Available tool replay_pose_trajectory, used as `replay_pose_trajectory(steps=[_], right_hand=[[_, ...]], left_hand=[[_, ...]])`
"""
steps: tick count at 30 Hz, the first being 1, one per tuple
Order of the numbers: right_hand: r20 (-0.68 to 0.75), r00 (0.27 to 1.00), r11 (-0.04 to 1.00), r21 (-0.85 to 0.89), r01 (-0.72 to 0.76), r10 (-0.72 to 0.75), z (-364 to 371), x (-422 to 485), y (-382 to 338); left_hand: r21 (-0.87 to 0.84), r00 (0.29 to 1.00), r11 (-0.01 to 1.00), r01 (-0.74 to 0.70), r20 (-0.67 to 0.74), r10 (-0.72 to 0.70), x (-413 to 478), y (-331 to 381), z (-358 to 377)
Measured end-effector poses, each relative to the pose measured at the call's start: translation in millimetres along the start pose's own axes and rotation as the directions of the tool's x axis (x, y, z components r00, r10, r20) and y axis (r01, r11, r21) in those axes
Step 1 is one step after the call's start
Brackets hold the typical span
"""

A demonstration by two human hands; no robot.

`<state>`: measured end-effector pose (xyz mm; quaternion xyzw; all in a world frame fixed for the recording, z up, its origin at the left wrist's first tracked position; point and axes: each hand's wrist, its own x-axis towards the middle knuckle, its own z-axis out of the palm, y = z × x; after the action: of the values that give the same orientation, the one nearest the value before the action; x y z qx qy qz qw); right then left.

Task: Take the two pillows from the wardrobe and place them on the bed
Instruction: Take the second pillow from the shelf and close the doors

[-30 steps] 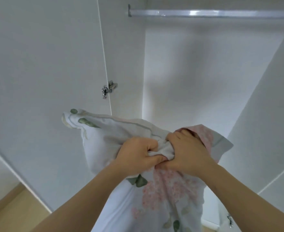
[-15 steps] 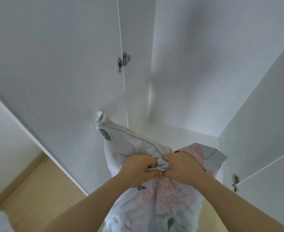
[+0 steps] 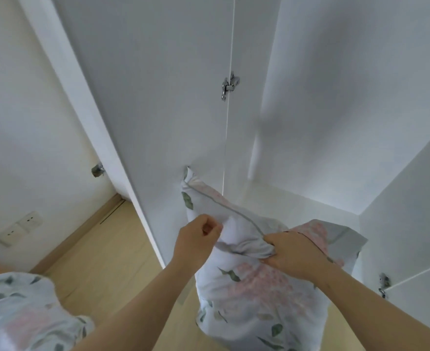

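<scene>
- Gripping the bunched top edge of the white pillow printed with pink flowers and green leaves [image 3: 254, 287], the right hand [image 3: 293, 252] seems to carry the weight alone. The slack cover could slide through its fingers and drop the pillow on the pale wooden floor [image 3: 102, 249].
- The left hand [image 3: 198, 236] is curled against the pillow's upper left edge. I cannot tell whether it pinches cloth, so it may give no support.
- The pillow hangs at the front edge of the white wardrobe [image 3: 335, 97], its top corner touching the open white door [image 3: 158, 97]. Swinging it out could catch that corner on the door's edge.
- Hanging this low, the pillow could brush the floor on the turn towards the matching floral bedding [image 3: 18, 307].
</scene>
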<state>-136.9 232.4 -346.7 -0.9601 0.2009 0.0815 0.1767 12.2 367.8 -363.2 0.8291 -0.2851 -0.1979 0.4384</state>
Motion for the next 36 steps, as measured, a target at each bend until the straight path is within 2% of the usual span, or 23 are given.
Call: replay_pose_trajectory(steps=[4,7,9,12,18,22,24,31,36], right_hand=[[0.018,1.000,1.000,-0.009,0.026,-0.026,6.0,-11.8,-5.9],[0.024,0.999,0.999,-0.010,0.039,-0.039,11.2,-20.3,-9.6],[0.040,0.998,0.999,-0.010,0.042,-0.041,14.4,-28.3,-10.8],[0.053,0.998,1.000,0.018,0.025,-0.026,19.3,-39.2,-10.6],[0.059,0.998,1.000,0.029,-0.013,0.011,25.9,-61.2,-9.6],[0.072,0.997,0.999,0.023,-0.034,0.033,30.7,-73.5,-8.6],[0.058,0.998,0.999,0.025,-0.028,0.026,31.8,-75.6,-8.7],[0.034,0.999,0.999,0.026,-0.022,0.021,46.2,-79.7,-4.8],[0.051,0.994,0.992,0.071,-0.105,0.101,50.5,-97.1,12.8]], left_hand=[[-0.122,0.975,0.986,0.114,-0.177,-0.134,-16.6,-6.8,-13.7],[-0.317,0.900,0.937,0.150,-0.349,-0.262,-26.2,-9.5,-26.7],[-0.354,0.855,0.928,0.115,-0.440,-0.274,-28.0,-9.1,-35.3],[-0.303,0.801,0.952,0.052,-0.557,-0.221,-20.6,-6.3,-47.1],[-0.414,0.876,0.909,0.048,-0.420,-0.238,13.9,-9.6,-67.5],[-0.447,0.888,0.882,0.147,-0.333,-0.316,24.8,-12.2,-80.9],[-0.434,0.893,0.890,0.140,-0.333,-0.303,20.6,-12.3,-77.3],[-0.365,0.946,0.931,0.026,-0.293,-0.141,-17.7,6.1,-26.3],[-0.285,0.997,0.958,-0.035,-0.079,0.012,-35.1,21.5,16.7]])
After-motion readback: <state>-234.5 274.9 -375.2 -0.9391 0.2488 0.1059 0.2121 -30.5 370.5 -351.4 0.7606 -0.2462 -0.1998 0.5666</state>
